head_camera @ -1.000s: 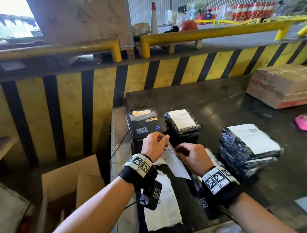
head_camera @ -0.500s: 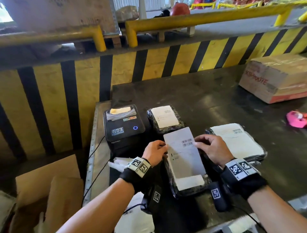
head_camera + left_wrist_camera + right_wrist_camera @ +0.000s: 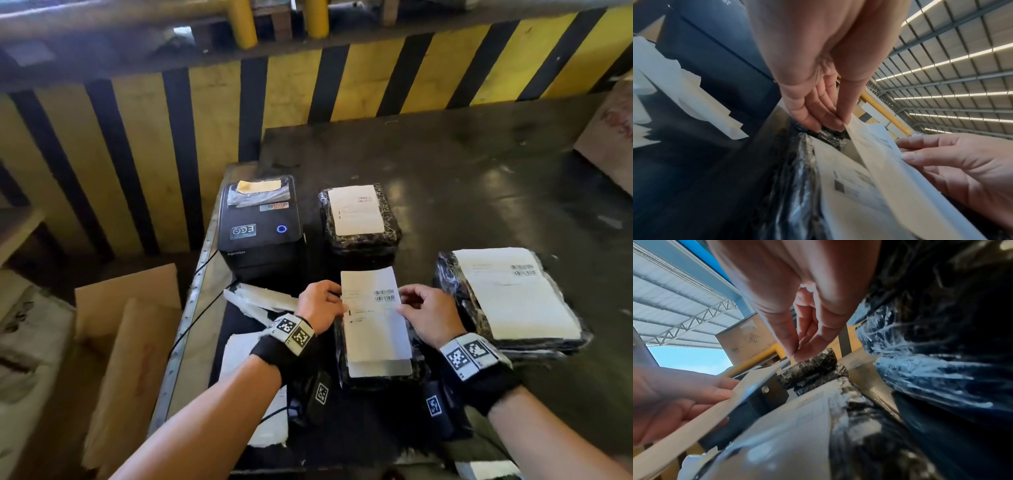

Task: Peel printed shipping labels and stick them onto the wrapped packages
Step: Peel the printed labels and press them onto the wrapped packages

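Observation:
A white shipping label (image 3: 373, 318) with a barcode hangs flat over a black wrapped package (image 3: 376, 377) near the table's front edge. My left hand (image 3: 322, 301) pinches the label's left edge (image 3: 851, 128). On the opposite side my right hand (image 3: 424, 315) pinches its right edge (image 3: 785, 363). The label's far end is lifted; its near end lies against a white label on the package (image 3: 849, 186). A second labelled package (image 3: 359, 219) lies behind, and a stack of labelled packages (image 3: 510, 301) sits at the right.
A black label printer (image 3: 260, 226) stands at the table's left rear with its cable running down. Crumpled backing paper (image 3: 260, 301) lies by my left wrist. Cardboard boxes (image 3: 126, 349) sit on the floor at left; a striped yellow-and-black wall (image 3: 219, 116) bounds the back.
The label went from being peeled upright between my hands to being held flat over the front package, and it has dropped closer to the wrap. The head view has tilted downward.

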A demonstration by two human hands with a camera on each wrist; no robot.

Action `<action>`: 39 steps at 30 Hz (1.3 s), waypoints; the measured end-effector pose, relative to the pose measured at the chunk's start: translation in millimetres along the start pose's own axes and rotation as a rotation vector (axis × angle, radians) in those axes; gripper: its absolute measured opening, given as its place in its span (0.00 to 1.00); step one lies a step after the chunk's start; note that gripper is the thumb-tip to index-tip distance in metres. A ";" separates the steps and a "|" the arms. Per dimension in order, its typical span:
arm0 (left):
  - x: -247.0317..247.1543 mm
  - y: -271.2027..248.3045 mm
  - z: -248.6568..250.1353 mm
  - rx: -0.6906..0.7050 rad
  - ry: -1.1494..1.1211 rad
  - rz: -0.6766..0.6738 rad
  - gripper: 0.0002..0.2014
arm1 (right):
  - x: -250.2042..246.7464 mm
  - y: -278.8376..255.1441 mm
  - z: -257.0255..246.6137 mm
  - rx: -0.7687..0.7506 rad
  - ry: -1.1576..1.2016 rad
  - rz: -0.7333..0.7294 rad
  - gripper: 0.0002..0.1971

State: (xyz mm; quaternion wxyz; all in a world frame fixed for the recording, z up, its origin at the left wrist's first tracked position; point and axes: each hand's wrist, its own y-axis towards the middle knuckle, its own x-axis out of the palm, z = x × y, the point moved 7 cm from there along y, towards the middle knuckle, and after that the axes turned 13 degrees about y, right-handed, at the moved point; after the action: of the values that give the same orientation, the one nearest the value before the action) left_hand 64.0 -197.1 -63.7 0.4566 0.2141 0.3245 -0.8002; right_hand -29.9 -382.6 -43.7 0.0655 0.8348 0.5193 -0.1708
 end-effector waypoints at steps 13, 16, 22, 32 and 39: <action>17.6 -3.2 -11.9 0.023 0.143 -0.008 0.15 | 8.6 -7.1 27.2 0.079 0.018 -0.051 0.13; 18.7 0.3 -11.7 0.017 0.156 -0.015 0.17 | 10.2 -5.6 33.1 0.107 0.037 -0.060 0.14; 21.1 2.8 -14.0 0.015 0.153 -0.017 0.16 | 10.7 -4.0 41.4 0.139 0.048 -0.059 0.15; 20.2 1.4 -15.5 0.022 0.170 -0.028 0.14 | 12.5 -3.9 39.2 0.129 0.036 -0.064 0.14; 19.5 -0.9 -11.2 0.011 0.189 -0.016 0.13 | 12.5 -3.4 39.4 0.132 0.043 -0.066 0.15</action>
State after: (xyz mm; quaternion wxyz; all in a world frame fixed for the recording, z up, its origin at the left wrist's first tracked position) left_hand 54.1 -200.3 -83.7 0.4164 0.2886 0.3633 -0.7819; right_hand -36.6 -381.8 -84.7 -0.0064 0.8232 0.5354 -0.1890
